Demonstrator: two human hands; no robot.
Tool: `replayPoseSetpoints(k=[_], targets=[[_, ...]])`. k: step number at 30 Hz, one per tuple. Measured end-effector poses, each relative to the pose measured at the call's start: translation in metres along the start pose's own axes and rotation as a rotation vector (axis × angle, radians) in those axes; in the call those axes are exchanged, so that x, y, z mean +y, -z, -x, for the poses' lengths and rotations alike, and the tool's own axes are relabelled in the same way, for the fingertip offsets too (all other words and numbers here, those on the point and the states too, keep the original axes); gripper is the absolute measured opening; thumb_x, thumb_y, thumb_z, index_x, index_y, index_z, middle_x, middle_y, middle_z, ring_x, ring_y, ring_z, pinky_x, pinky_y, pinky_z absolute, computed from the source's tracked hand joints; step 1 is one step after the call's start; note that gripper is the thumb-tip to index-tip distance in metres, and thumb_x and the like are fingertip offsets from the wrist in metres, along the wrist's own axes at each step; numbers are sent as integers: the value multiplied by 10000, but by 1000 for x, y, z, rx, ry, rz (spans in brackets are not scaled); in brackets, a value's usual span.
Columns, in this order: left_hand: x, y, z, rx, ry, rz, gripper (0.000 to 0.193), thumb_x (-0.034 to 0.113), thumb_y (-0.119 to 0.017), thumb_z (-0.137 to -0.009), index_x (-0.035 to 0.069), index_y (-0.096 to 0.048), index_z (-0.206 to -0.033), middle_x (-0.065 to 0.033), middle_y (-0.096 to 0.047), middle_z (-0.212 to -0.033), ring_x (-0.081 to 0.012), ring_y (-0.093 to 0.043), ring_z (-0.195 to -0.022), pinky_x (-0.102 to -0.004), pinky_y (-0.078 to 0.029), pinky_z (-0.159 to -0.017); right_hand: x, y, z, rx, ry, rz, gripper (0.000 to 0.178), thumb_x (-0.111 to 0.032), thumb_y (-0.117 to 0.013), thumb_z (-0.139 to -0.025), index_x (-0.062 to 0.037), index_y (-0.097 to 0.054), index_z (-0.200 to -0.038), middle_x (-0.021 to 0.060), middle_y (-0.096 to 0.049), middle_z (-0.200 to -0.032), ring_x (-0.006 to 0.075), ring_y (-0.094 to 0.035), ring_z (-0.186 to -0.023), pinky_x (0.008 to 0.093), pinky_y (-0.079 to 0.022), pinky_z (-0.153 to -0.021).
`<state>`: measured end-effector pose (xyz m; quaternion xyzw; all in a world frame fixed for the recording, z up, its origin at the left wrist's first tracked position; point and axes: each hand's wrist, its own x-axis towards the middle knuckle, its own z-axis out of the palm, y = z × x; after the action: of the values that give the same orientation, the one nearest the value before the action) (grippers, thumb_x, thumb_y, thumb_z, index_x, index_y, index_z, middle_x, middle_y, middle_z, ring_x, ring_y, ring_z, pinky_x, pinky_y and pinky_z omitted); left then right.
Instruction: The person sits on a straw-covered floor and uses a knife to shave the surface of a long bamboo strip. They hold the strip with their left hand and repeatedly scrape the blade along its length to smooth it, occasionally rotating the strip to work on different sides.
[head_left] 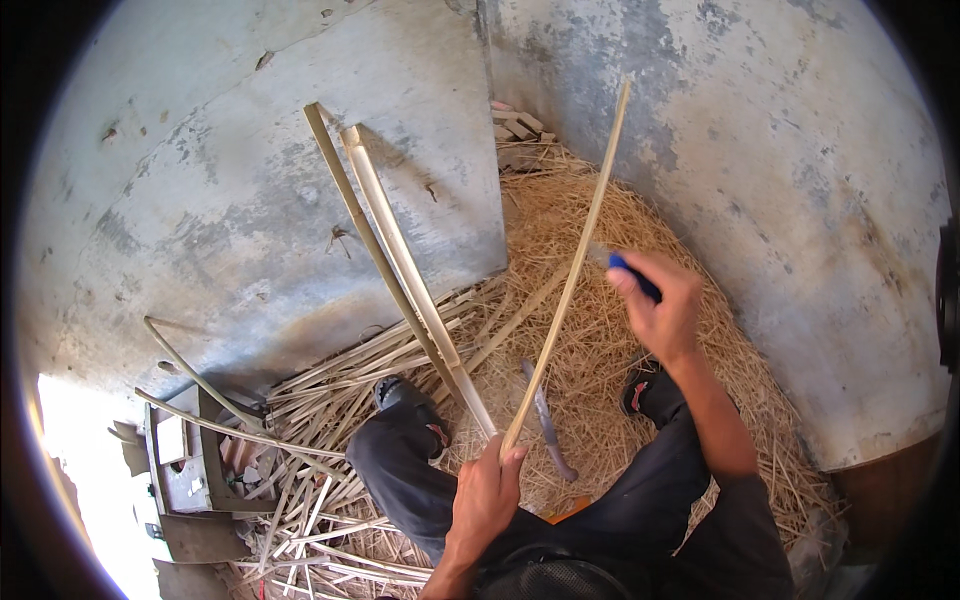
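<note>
My left hand [486, 503] is closed round the near ends of split bamboo that spreads into a V. On its left side, a long bamboo strip [372, 245] and a wider split bamboo piece [400, 255] with its pale hollow inside showing slant up and away to the left. The other arm of the V, a thin, slightly bowed bamboo strip [574, 275], rises to the right. Beside that strip, my right hand [662, 305] grips a blue-handled tool [637, 277]. A greyish end seems to reach toward the strip, but blur hides its kind.
A long curved blade with a handle [546, 425] lies on the floor between my legs. Straw-like shavings [610, 235] cover the ground ahead and right. Cut strips [340, 385] pile up at left, near an open metal box [205, 465]. Grey walls [250, 190] stand close.
</note>
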<state>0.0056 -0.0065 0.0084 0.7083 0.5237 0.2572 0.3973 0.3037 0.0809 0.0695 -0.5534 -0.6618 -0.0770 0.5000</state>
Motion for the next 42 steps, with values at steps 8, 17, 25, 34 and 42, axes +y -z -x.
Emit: replayPoseSetpoints(k=[8,17,25,34,42], targets=[[9,14,-11,72,-48,29,308,272,-603,-1124,-28,-597,-1054,-272,-620,-680,-525,-639,-684,-585,-466,-627,-37,-25,43,-200,159,-204,338,-350,-829,-969,-21,-779,-1025,105,-721,-809,227,-688,-633,353,-525,-557],[24,13,-29,174,-122,41,319,264,-605,-1124,-54,-598,-1091,-282,-643,-722,-524,-648,-697,-568,-470,-608,-67,-28,57,-278,249,-182,314,-305,-869,-921,-35,-789,-1062,76,-692,-773,222,-659,-571,342,-507,-506],[21,9,-26,174,-106,16,312,263,-604,-1123,-49,-607,-1108,-298,-626,-692,-541,-638,-679,-580,-464,-592,-63,-26,52,-265,209,-143,281,-313,-853,-926,-96,-784,-1090,40,-645,-753,212,-644,-578,359,-500,-509],[10,1,-3,98,-75,-6,309,276,-627,-1109,-31,-600,-1087,-283,-615,-657,-538,-636,-656,-593,-471,-596,-28,-5,12,-56,65,-35,283,-300,-822,-979,-32,-793,-1067,102,-763,-889,245,-707,-668,340,-537,-574],[13,11,-3,93,-63,-16,326,300,-623,-1115,-6,-569,-1017,-262,-619,-645,-514,-646,-640,-580,-472,-597,-35,-4,23,-145,34,-162,316,-315,-814,-994,-5,-768,-1040,128,-756,-887,247,-723,-689,352,-551,-590]])
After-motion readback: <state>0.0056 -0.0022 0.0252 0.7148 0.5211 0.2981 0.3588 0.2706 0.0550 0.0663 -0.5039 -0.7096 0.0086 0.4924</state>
